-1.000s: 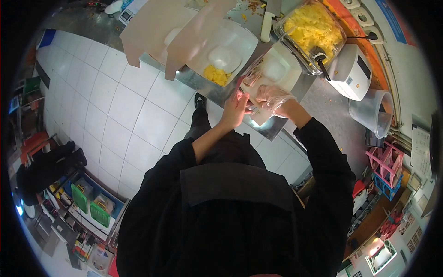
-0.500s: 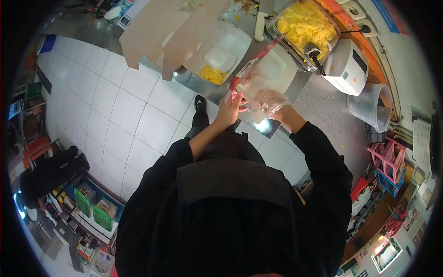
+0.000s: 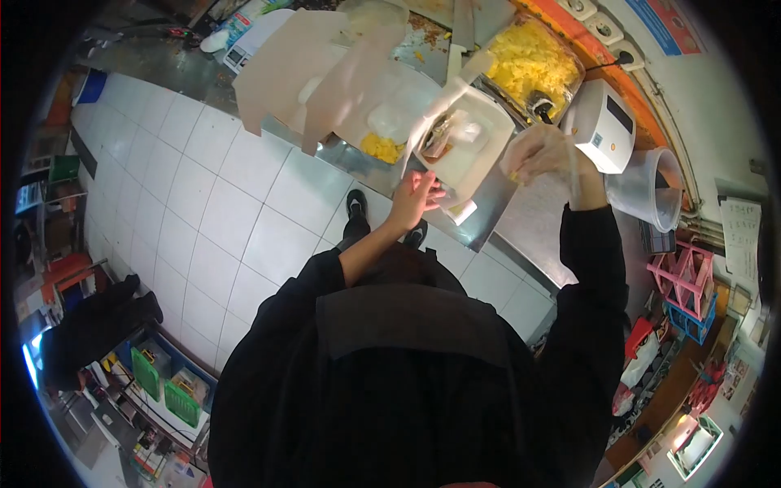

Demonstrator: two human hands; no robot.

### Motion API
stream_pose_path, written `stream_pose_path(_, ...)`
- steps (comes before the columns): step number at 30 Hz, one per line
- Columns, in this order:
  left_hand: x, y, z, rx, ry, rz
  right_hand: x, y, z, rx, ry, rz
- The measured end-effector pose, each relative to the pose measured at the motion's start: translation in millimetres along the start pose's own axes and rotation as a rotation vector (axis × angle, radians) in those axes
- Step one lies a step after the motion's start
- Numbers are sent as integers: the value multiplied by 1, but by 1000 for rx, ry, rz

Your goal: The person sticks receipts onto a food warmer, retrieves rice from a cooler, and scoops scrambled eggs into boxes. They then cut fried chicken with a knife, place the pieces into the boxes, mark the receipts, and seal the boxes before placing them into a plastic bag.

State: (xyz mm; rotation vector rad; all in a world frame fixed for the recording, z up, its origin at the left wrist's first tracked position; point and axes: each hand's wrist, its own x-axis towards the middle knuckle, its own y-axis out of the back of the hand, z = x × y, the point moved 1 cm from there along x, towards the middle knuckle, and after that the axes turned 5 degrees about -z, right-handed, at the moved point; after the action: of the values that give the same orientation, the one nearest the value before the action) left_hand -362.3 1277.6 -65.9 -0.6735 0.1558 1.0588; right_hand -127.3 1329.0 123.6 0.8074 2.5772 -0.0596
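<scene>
My bare left hand [image 3: 412, 199] has its fingers curled at the near left corner of a pale paper food box [image 3: 468, 189], gripping its edge. The box stands with its lid up; inside lie a clear packet [image 3: 439, 142] with something brown in it and a white lump [image 3: 465, 132]. My right hand [image 3: 541, 154], in a clear plastic glove, is apart from the box on its right side. Motion smears its fingers. Close above it, a dark-handled spoon [image 3: 540, 104] stands in a tub of yellow chopped food [image 3: 533, 61].
To the left stand other open paper boxes, one holding yellow food [image 3: 381, 148] and a white lump. A knife [image 3: 459, 49] lies behind. At right are a white appliance [image 3: 604, 126] and a clear bucket [image 3: 651, 195]. The metal counter edge runs near my legs.
My right hand has moved right and up, away from the box. The red-printed lid, raised before, has swung back, uncovering the box's inside with the packet. My left hand stays at the corner.
</scene>
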Motion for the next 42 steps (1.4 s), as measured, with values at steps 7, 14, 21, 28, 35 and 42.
stream_pose_path(7, -22, 4, 2, -12, 76, -74, 62, -46, -109, 74, 503, 731)
stream_pose_path(14, -18, 25, -44, 149, -628, -278, 214, -83, -48, -993, -181, 604)
stream_pose_path(21, -32, -4, -16, -108, 268, -184, 120, -55, -66, -921, 375, 816)
stream_pose_path(28, -38, -28, -9, -123, 220, -155, -3, -41, -14, -28, 141, 975)
stream_pose_path(35, -39, -50, 6, -169, 219, -1, 26, -53, 60, -218, 85, 684)
stream_pose_path(42, -26, -51, 1, -368, 228, 80, 92, -65, 155, -612, 10, 669)
